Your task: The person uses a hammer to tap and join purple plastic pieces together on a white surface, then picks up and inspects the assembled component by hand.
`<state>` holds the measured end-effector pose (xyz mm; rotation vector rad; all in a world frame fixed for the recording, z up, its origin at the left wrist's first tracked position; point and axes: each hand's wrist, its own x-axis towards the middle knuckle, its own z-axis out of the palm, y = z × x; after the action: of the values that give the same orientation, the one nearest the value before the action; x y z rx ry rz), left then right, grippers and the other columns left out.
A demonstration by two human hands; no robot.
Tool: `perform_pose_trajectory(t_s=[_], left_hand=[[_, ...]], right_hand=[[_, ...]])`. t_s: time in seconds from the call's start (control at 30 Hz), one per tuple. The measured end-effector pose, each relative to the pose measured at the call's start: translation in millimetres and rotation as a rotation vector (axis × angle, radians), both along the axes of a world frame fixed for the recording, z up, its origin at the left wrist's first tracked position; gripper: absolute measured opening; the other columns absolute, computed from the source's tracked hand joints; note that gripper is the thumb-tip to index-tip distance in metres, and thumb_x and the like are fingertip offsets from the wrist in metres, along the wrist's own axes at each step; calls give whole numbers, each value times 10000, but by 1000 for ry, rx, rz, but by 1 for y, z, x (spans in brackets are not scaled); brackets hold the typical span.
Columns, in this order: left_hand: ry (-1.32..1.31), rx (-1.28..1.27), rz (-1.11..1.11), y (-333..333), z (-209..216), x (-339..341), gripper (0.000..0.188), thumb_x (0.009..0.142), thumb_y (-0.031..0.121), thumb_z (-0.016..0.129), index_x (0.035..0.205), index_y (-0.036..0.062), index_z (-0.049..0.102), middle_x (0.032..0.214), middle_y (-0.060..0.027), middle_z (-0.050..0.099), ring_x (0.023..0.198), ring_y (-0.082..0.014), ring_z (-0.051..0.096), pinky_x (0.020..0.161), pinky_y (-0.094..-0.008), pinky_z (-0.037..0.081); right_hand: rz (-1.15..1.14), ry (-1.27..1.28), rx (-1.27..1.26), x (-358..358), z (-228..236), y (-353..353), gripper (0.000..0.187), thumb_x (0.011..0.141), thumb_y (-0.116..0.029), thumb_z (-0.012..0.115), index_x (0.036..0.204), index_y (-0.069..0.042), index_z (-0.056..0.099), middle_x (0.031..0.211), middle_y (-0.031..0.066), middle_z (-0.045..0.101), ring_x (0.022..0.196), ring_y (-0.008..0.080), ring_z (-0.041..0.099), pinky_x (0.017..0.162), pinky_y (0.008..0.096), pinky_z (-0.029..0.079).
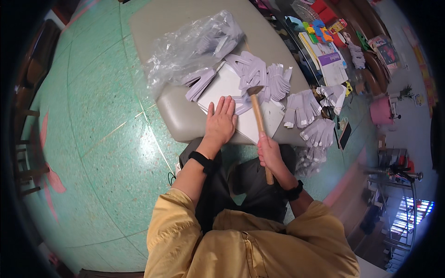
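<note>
A white board [225, 82] lies at the near end of a grey padded bench [178, 121]. My left hand [221, 123] rests flat on the board, palm down, its fingertips beside a folded pale lilac strip [242, 106]. Whether a finger presses on that strip, I cannot tell. Wrapped round the wooden handle of a hammer [257, 111] is my right hand [270, 152]. The metal head is over the board, near the strip. Folded lilac strips [248, 65] are heaped past the board, with a fanned bundle [278, 82] at their right and another small bundle [201, 84] at the left.
A clear plastic bag [178, 51] with more strips lies at the bench's far left. Bundles with white ends [302, 109] line its right edge. Beyond are papers [331, 65], colourful toy blocks [319, 31], a phone [345, 135] and a pink bin [381, 112]. Green floor [106, 139] spreads leftward.
</note>
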<state>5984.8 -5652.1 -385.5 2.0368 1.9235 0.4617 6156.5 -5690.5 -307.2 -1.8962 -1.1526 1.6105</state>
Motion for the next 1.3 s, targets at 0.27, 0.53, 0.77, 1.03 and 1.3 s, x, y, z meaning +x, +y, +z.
perform_pose_trajectory(t_s=[0.27,0.53,0.77,1.03,1.3], left_hand=[[38,47,34,0,-10,0,475,910,225,372,1362,82,332,1438,-62,301,1344,-222,242,1087,-458,166],[29,83,29,0,-8,4,475,900,199,383,1357,76,338,1434,-65,309,1342,-226,248,1088,-462,159],[19,64,31,1,-5,3,479,894,183,381,1359,80,336,1433,-65,310,1350,-231,228,1092,-458,149],[-4,54,31,-2,-2,-3,509,878,211,431,1362,87,332,1433,-78,303,1351,-245,222,1095,-455,142],[-98,32,75,-3,-1,-3,660,851,228,494,1410,63,185,1424,-95,309,1349,-229,227,1097,-448,143]], right_hand=[[5,278,-196,18,-14,5,453,911,-521,391,718,-113,428,499,-26,354,348,73,310,316,239,267],[-6,1662,-702,46,1,-26,571,908,-606,233,708,-89,372,445,-24,292,289,60,251,253,206,231],[-18,1670,-782,45,-3,-29,561,909,-603,245,695,-97,362,450,-23,288,294,52,244,252,197,216],[-124,749,-338,23,5,-8,484,922,-546,331,740,-106,415,503,-22,346,348,72,302,316,219,248],[86,-63,-87,-1,-15,13,392,939,-361,425,710,-45,460,547,20,441,442,126,453,417,279,358]])
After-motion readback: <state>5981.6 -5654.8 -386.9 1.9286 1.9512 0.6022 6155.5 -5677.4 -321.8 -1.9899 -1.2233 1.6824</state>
